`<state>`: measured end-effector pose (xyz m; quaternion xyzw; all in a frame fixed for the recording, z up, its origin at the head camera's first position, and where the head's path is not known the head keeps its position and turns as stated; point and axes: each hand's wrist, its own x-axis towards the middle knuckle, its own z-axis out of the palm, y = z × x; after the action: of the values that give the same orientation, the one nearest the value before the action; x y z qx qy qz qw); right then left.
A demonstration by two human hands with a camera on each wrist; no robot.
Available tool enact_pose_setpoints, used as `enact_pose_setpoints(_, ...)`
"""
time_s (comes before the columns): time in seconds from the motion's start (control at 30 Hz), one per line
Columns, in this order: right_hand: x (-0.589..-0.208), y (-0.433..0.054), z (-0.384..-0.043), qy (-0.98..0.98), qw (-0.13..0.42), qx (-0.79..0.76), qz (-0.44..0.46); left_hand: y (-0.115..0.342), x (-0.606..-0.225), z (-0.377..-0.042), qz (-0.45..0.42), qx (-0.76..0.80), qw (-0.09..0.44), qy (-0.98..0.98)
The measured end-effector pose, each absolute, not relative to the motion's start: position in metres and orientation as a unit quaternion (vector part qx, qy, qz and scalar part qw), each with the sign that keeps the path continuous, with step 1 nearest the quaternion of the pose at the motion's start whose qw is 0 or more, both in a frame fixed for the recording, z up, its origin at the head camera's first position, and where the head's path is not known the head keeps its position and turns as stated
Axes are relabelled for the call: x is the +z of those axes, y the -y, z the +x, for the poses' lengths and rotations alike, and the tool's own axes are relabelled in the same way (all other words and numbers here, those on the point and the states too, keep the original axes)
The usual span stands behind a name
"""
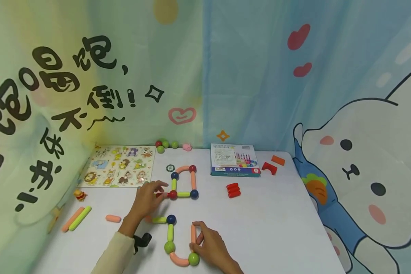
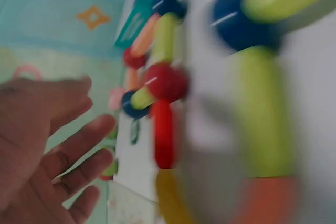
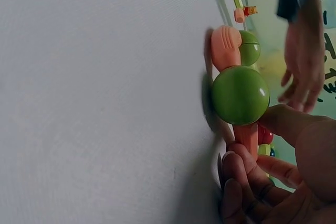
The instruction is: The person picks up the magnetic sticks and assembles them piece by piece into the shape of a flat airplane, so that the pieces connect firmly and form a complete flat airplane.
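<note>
My right hand (image 1: 210,245) pinches a straight orange magnetic rod (image 1: 193,234) that stands off a green ball (image 1: 193,259). From that ball a curved orange rod (image 1: 179,260) leads to another green ball (image 1: 169,247), then yellow-green rods and a blue ball (image 1: 171,219). My left hand (image 1: 147,199) hovers by a closed loop of rods and balls, near its red ball (image 1: 172,195). In the left wrist view its fingers (image 2: 79,140) are spread and hold nothing. A red rod (image 2: 164,135) and a yellow piece (image 2: 173,198) extend from the red ball there.
A sticker sheet (image 1: 120,166) and a toy box (image 1: 235,160) lie at the back. Several red rods (image 1: 233,190) are at the right, with a red arch piece (image 1: 269,168) and an orange block (image 1: 278,160). Loose rods (image 1: 80,218) and a short orange piece (image 1: 113,218) lie left.
</note>
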<state>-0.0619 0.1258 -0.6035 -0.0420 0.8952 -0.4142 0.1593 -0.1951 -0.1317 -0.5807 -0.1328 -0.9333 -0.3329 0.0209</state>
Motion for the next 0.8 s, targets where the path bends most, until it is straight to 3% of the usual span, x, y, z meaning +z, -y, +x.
enact_pose_setpoints(0.37, -0.607, -0.126, -0.066, -0.894, 0.158, -0.417, -0.034, 0.139, -0.56, -0.328, -0.066, -0.374, -0.032, 0.925)
enact_pose_setpoints(0.67, -0.607, -0.129, -0.06, -0.89, 0.171, -0.422, -0.026, 0.128, -0.567, -0.36, -0.003, -0.33, -0.113, 0.937)
enact_pose_setpoints(0.8, -0.605, -0.13, -0.06, -0.885, 0.171, -0.431, -0.029, 0.127, -0.57, -0.362, -0.018, -0.277, -0.077, 0.958)
